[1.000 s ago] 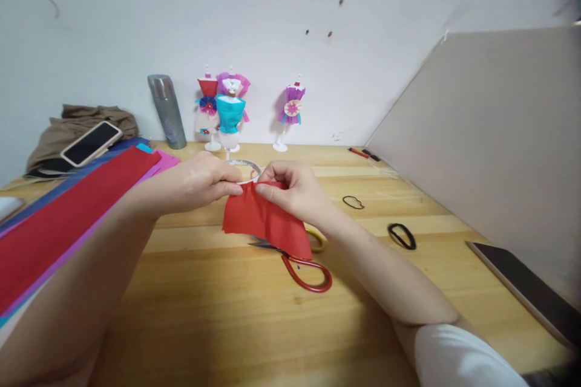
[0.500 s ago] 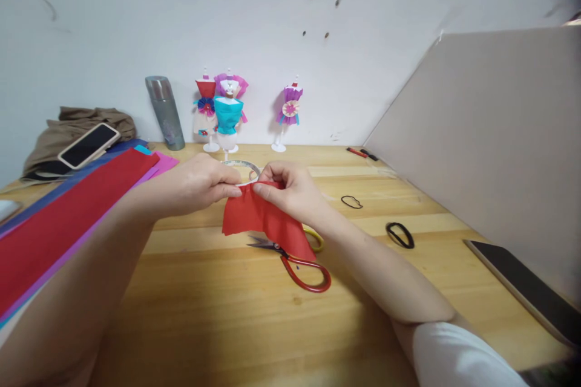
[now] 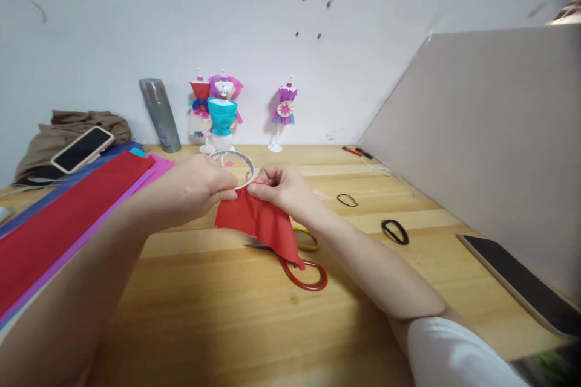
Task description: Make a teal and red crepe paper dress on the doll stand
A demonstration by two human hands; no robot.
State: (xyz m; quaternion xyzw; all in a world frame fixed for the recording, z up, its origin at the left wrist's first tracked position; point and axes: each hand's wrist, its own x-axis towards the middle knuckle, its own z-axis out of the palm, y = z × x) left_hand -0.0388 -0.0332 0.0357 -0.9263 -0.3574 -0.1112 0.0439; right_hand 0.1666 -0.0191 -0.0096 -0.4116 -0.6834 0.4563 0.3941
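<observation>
My left hand and my right hand pinch the top edge of a small red paper piece, fingertips almost touching, a little above the wooden table. The paper hangs down over red-handled scissors lying on the table, whose blades are mostly hidden. Just behind my hands lies a white tape ring.
Long red, pink and blue paper sheets lie at the left. A phone rests on brown cloth. A grey flask and three small dressed mannequins stand by the wall. Black hair bands, a dark tablet and a grey board are on the right.
My view has shifted slightly, so everything sits a little further left. The red piece has tilted and folded into a narrower pointed shape between my fingers.
</observation>
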